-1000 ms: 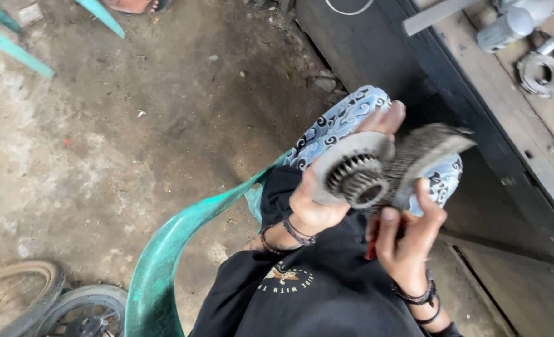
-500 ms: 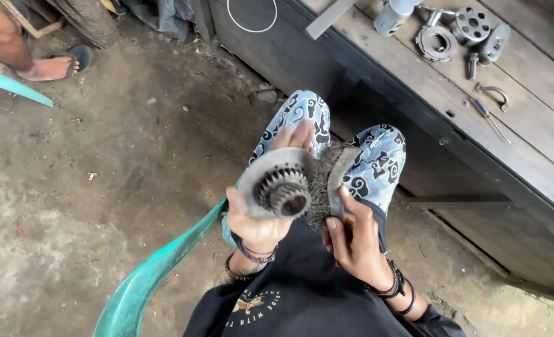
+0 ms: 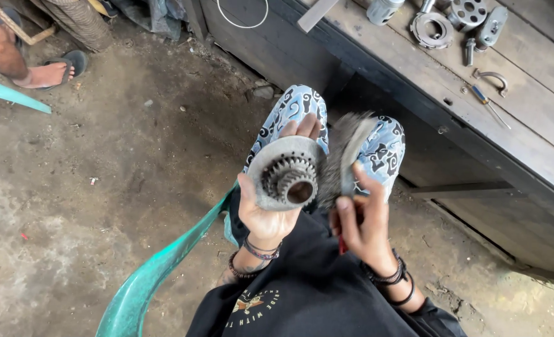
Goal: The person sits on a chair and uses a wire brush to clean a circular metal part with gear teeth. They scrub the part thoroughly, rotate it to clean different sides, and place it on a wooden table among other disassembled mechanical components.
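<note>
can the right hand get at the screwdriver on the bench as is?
Probably not. The right hand is full, gripping a brush against the gear, and the screwdriver lies well off on the bench. Nothing blocks the path, though.

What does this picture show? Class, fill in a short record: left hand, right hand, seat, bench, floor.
left hand: holds a round metal gear
right hand: holds a brush beside the gear
seat: green plastic chair
bench: wooden, with metal parts and a screwdriver
floor: bare dirt; another person's sandalled foot
</note>
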